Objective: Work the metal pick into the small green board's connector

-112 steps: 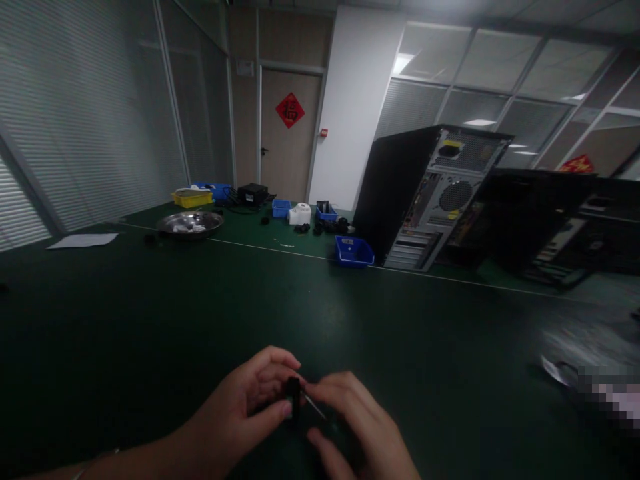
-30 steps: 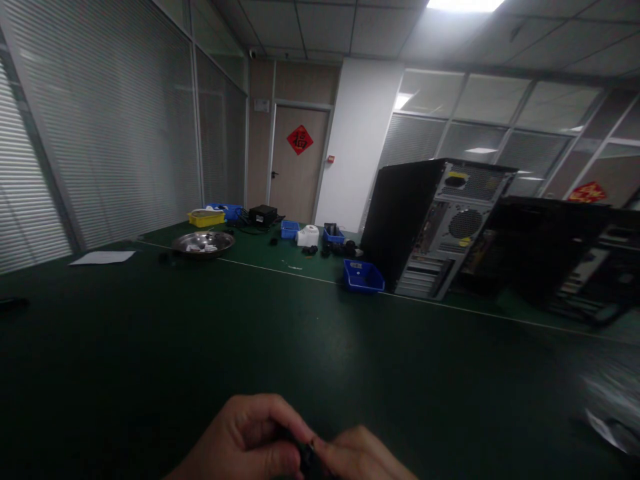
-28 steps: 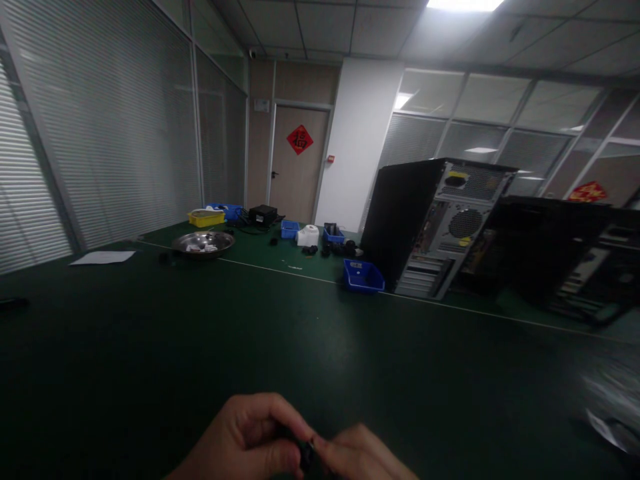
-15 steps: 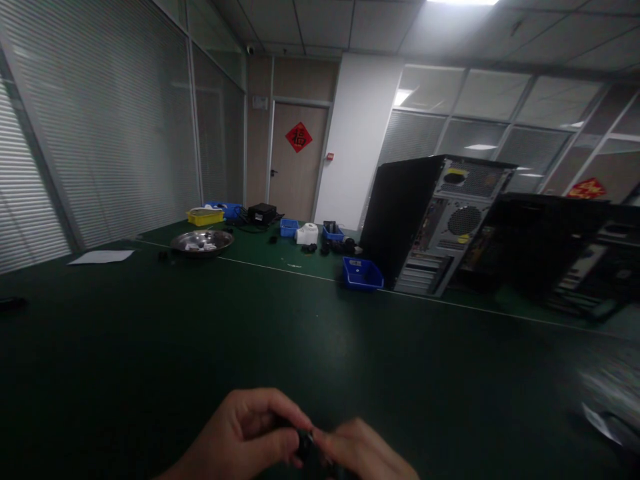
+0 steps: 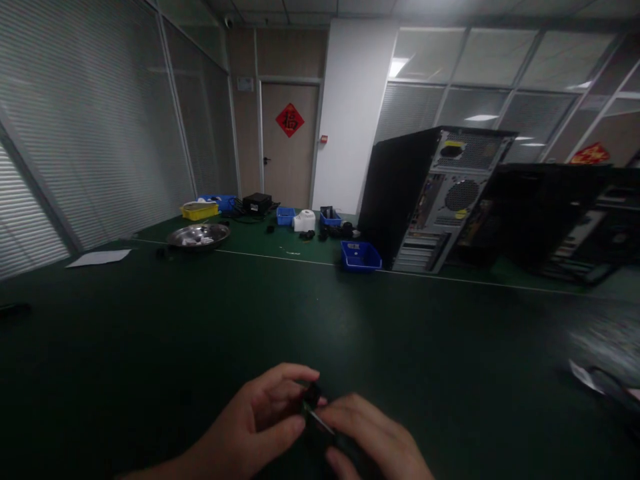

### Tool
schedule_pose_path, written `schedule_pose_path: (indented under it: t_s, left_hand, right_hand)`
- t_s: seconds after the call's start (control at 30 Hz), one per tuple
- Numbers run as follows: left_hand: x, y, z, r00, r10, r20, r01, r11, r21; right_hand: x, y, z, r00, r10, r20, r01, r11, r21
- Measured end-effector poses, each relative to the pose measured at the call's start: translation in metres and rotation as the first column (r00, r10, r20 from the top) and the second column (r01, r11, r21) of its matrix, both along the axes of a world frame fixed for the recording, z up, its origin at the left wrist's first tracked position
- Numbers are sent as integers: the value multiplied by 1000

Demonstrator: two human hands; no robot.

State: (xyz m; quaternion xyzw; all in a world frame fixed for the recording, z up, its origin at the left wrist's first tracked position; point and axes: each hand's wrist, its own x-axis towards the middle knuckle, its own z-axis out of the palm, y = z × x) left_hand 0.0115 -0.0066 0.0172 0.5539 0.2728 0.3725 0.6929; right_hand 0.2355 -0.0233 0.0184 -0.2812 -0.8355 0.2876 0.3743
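Low in the middle of the head view, my left hand (image 5: 265, 417) holds a small black part (image 5: 311, 395) between curled fingers and thumb. To its right, my right hand (image 5: 375, 433) grips a dark-handled tool with a thin metal shaft (image 5: 320, 421), which looks like a screwdriver. The shaft points up and left, and its tip meets the black part or lies right beside it. The exact contact is too small and dark to tell.
On the green table (image 5: 225, 320), a blue bin (image 5: 361, 257) stands beyond my hands, left of a black computer tower (image 5: 400, 193). A metal bowl (image 5: 199, 237) and white paper (image 5: 99, 258) lie far left. Cables (image 5: 613, 383) lie at right.
The view has tilted down a little, and both hands appear higher. My left fingers have loosened around the black part, and the tool's shaft now shows between the hands.
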Motion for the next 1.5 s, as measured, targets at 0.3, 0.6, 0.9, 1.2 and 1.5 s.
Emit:
schedule_pose_path:
  t_s: [0.3,0.6,0.9,1.2,1.5]
  left_hand:
    - [3,4,6,992,126,-2,-126,991,-41]
    - [0,6,13,951,263,-164,-251,963,95]
    - [0,4,5,969,240,-57,-233,967,102]
    - [5,5,8,983,154,98,-147,986,-78]
    - [3,2,12,970,176,-165,-163,982,92]
  right_hand:
    - [-4,-2,11,998,-45,-47,44,999,-30]
    - [-2,-1,7,999,-42,-10,41,998,-41]
    - [-3,-2,10,997,-45,59,46,999,-9]
    - [-4,0,10,999,-42,8,42,999,-16]
    - [-2,-2,14,994,-100,-45,99,995,-31]
